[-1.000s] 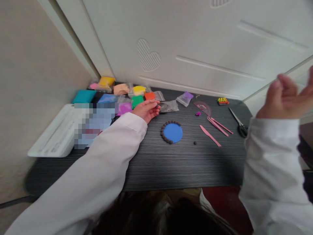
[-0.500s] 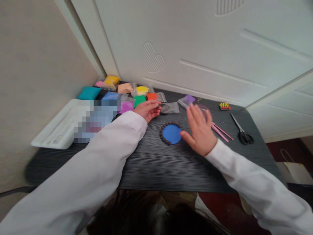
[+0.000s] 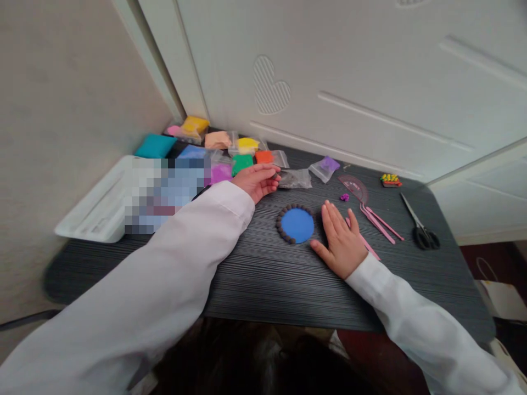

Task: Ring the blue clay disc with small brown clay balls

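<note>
A flat blue clay disc (image 3: 298, 225) lies on the table, with dark brown clay balls (image 3: 280, 227) set along its left and upper rim. Beyond it, my left hand (image 3: 260, 182) has its fingers closed at the left end of a clear plastic bag (image 3: 295, 179) with something dark inside; the fingers partly cover that end. My right hand (image 3: 341, 238) rests palm down just right of the disc, fingers stretched, holding nothing. Under and beside it shows a pink stick tool (image 3: 370, 249), partly hidden by the hand.
Bagged clay, such as green (image 3: 242, 163), red (image 3: 264, 157) and purple (image 3: 329, 164), lies at the back. A white tray (image 3: 88, 211) is at left. Rightward are a protractor (image 3: 354, 187), a small purple lump (image 3: 345, 197), pink tweezers (image 3: 379, 225) and scissors (image 3: 420, 227).
My right hand has come down and toward me onto the table, uncovering the protractor and purple lump. My left hand stays at the bag. The whole view has shifted slightly.
</note>
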`<state>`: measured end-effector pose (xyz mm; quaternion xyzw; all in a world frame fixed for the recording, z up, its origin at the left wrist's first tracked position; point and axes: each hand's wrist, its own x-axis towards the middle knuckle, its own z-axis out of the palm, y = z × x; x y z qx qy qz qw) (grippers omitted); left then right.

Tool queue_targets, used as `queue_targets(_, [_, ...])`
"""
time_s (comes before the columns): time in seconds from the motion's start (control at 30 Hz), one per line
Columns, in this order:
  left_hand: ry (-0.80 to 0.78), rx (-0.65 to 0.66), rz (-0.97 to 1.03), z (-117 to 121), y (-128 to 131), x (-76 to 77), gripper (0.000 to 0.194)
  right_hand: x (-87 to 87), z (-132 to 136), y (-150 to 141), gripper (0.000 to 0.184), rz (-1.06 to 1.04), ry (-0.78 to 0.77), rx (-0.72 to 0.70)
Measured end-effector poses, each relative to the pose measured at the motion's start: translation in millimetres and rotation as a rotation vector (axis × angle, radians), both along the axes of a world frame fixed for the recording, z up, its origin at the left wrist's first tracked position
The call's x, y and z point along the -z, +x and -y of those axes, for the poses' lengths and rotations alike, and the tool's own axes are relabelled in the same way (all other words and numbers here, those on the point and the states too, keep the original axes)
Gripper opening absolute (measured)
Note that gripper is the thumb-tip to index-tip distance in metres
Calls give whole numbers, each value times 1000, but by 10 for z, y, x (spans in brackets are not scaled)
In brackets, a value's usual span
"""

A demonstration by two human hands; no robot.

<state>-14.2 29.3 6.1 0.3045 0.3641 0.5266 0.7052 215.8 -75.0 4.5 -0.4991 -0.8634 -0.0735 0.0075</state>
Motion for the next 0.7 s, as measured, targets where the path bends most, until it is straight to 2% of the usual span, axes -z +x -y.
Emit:
queue_targets(0.2, [-24, 25, 2, -10, -7, 17, 8, 19, 79, 15, 79, 9, -21, -4])
queue_targets(0.37, [-11, 15, 17, -11, -10, 24, 8, 33, 76, 88, 73, 26, 21, 99])
queue_targets(0.57, [-31, 34, 4, -8, -10, 21, 8, 45, 121, 95, 73, 47, -13, 44])
queue_targets(0.7, [-17, 11, 2, -4, -10, 20, 8, 38, 78, 126, 71, 41, -8, 81])
